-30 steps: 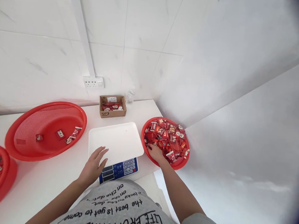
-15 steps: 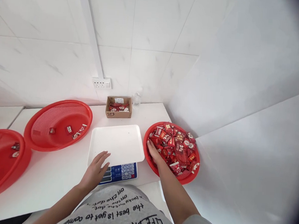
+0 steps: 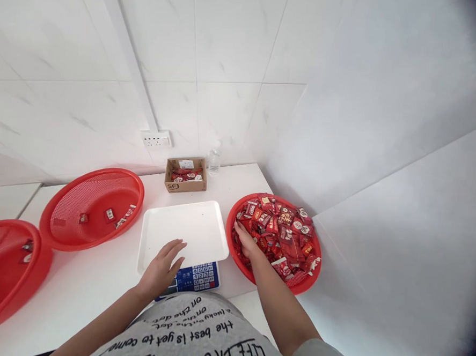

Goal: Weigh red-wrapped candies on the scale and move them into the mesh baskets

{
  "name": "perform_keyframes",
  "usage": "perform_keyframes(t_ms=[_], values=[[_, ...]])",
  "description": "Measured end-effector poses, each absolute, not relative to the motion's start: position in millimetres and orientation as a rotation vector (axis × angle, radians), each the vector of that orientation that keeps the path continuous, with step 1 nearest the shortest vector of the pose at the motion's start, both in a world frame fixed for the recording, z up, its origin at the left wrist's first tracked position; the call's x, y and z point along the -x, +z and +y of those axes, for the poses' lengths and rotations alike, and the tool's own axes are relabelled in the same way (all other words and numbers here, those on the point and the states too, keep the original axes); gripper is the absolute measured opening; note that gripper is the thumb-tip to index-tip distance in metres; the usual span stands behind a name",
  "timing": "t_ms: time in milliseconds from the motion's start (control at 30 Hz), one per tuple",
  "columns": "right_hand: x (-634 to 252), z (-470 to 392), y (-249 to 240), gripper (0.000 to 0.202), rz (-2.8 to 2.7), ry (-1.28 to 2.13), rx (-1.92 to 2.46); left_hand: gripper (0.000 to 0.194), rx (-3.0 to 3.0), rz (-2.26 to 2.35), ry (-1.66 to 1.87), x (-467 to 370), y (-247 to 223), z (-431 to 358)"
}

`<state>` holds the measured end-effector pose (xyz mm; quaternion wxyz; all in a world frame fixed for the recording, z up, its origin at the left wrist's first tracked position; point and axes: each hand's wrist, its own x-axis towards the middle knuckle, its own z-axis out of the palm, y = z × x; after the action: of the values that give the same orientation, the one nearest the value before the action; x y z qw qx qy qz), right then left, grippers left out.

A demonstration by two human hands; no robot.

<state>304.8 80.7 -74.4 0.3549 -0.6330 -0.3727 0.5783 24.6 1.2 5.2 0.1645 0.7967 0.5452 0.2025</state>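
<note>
My left hand hovers over the near left edge of a white tray, its fingers apart and nothing in them. The tray lies on a scale with a blue keypad, partly covered by that hand. On the right, my right hand reaches into a red basket heaped with small red packets. Its fingers are extended against the packets at the basket's left side, with no packet seen in its grasp; the fingertips are partly among the packets.
Two red baskets on the left hold a few packets. Behind the tray stand a cardboard box with red packets and a clear bottle. A wall with a socket borders the white table.
My left hand has moved slightly right over the tray's near edge. My right hand stays in the basket at nearly the same spot. The camera view has shifted a little.
</note>
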Motion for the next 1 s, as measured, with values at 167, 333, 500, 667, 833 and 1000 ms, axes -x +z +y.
perform_keyframes(t_ms=[167,333,500,667,833,1000], values=[[-308,71,-70,0.040,-0.777,1.605,1.497,0.032,-2.273,1.555,0.574,-19,4,2],[-321,52,-53,0.044,-1.007,1.620,1.486,0.032,-2.274,1.536,0.558,-11,-3,-3],[-323,46,-46,0.062,-1.246,1.538,1.601,0.032,-2.285,1.484,0.562,-11,-2,4],[-312,47,-58,0.057,-1.265,1.264,1.633,0.032,-2.266,1.430,0.545,-16,-3,9],[-316,50,-63,0.047,-0.986,1.090,1.730,0.032,-2.262,1.399,0.512,-15,-7,7],[-332,54,-59,0.056,-0.878,1.062,1.748,0.031,-2.235,1.434,0.508,-8,-8,4]])
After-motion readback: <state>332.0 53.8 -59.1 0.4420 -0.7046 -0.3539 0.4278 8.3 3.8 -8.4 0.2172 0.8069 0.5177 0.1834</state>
